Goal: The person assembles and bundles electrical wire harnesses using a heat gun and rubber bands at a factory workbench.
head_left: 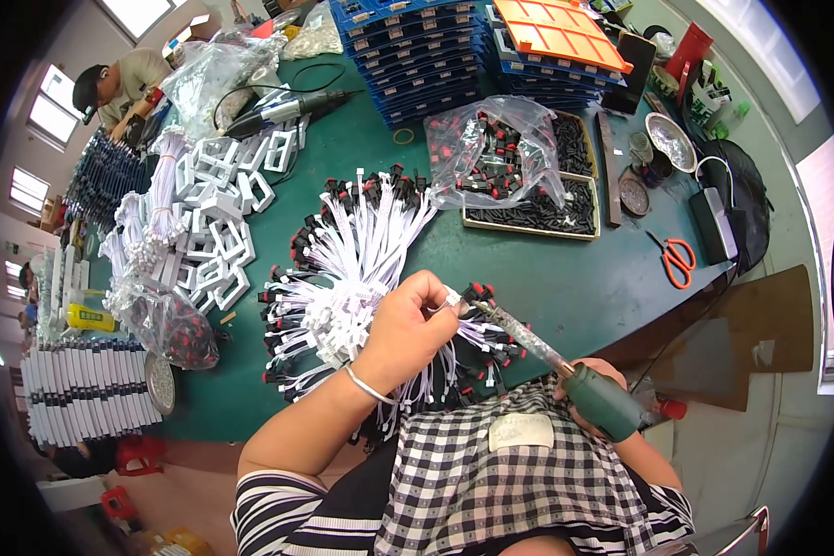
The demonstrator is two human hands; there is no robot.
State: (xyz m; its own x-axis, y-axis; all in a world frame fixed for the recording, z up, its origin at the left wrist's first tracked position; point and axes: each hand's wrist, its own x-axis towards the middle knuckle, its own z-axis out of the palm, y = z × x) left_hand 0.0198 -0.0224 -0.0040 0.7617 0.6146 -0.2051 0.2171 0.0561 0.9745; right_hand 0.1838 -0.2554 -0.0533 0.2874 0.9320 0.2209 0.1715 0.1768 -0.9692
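One small white connector [452,298], held above the bench [602,310] near its front edge, is the centre of the figure. My left grip [415,320] pinches it between thumb and forefinger, presumably so that its far end stays exposed. A black-and-red part [478,292] lies just beyond it. My right grip [591,367] is closed around the handle of a green tool [606,402], though the handle hides some of the fingers. Its long metal barrel [533,343] slants toward the connector; whether the tip touches cannot be told. Holding so far behind the barrel probably keeps my skin away from the working end.

Around the left grip, white leads [366,232] fan out, with white plugs massed at the middle and black-and-red ends at the rim; this arrangement likely keeps the ends apart and easy to pick. Beyond them lie a clear bag [449,176] of black-and-red parts and a shallow box [528,232] of small black pieces, both apparently kept within reach. Scissors [678,264] with orange handles rest to the right, apart from the leads. White frames [218,208] are heaped to the left; blue trays [412,65] are stacked at the back, presumably to save room.
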